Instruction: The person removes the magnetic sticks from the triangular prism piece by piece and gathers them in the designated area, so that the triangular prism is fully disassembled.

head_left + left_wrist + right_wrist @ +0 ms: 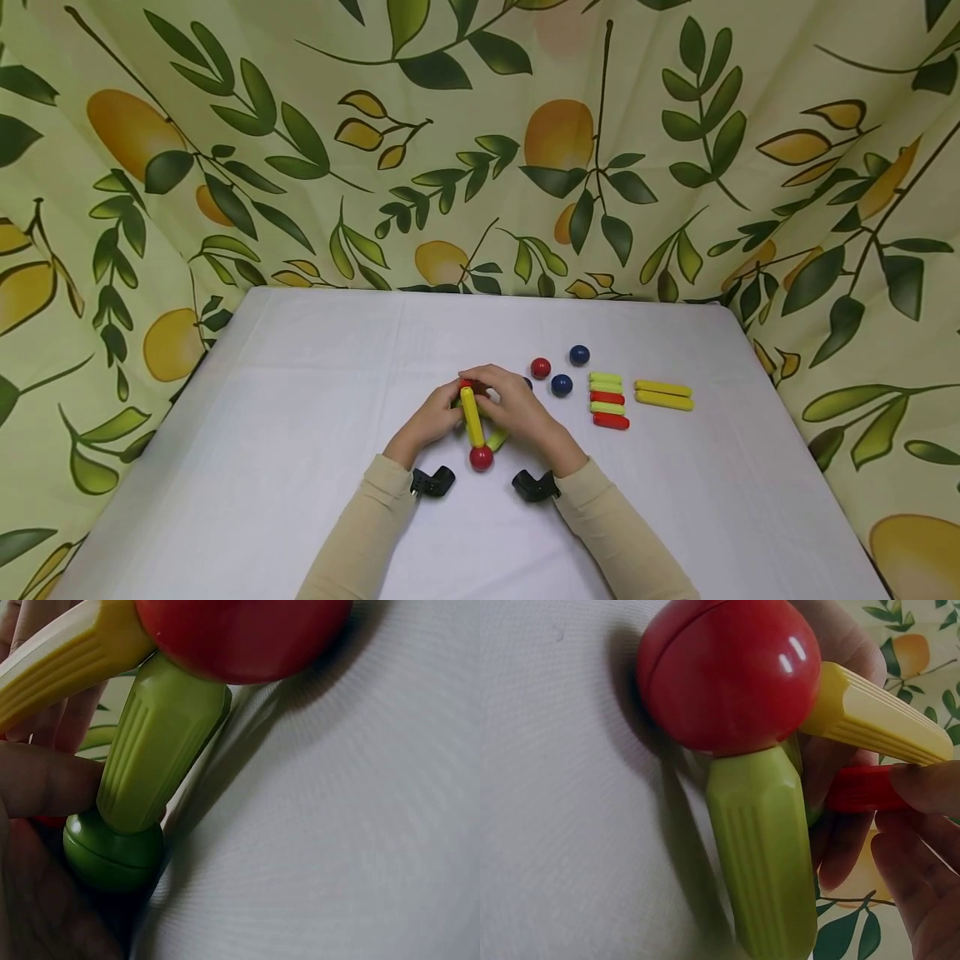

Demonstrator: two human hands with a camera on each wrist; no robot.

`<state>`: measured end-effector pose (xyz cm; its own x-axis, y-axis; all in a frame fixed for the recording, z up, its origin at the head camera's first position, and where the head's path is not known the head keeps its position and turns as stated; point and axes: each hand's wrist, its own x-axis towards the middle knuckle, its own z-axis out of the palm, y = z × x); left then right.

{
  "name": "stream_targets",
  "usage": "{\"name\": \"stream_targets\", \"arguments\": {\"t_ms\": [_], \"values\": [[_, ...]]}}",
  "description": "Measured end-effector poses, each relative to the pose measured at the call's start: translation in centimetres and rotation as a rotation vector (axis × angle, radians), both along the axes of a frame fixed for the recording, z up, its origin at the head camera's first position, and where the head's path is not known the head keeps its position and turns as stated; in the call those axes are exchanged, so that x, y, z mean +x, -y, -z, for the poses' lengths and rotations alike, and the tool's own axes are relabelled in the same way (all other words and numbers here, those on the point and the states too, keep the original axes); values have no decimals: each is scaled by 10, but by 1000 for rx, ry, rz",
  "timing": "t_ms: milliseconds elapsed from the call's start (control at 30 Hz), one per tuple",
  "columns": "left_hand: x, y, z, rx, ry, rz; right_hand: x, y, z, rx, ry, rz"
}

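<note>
A small construction of ribbed sticks and balls stands between both hands. A yellow stick leans up from a red ball on the near side. Two light green sticks also run from this ball; one light green stick ends at a green ball. My left hand curls round the left side, its thumb against that green stick near the green ball. With thumb and fingers, my right hand pinches a short red stick near the yellow stick's upper end. The hands partly hide the far side.
Right of the hands lie a loose red ball and blue balls, one partly hidden by the right hand. Farther right are a column of short green and red sticks and two yellow sticks. A patterned curtain surrounds the white table.
</note>
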<state>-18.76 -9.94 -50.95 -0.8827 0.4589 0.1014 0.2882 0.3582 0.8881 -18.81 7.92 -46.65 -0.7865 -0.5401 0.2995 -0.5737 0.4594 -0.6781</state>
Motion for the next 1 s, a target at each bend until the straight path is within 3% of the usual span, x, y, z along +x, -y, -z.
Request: {"name": "stream_targets", "arguments": {"t_ms": [233, 400, 700, 767, 967, 1000], "values": [[2, 1, 0, -21, 24, -28, 2, 1, -2, -31, -11, 49], [1, 2, 0, -24, 4, -22, 4, 1, 2, -82, -29, 85], [1, 0, 0, -63, -15, -25, 5, -1, 13, -236, 67, 195], [3, -2, -4, -65, -18, -31, 5, -2, 16, -270, 91, 223], [14, -4, -38, -85, -38, 11, 8, -4, 20, -375, 204, 297], [14, -3, -38, -87, -38, 15, 8, -4, 20, -388, 222, 310]]}}
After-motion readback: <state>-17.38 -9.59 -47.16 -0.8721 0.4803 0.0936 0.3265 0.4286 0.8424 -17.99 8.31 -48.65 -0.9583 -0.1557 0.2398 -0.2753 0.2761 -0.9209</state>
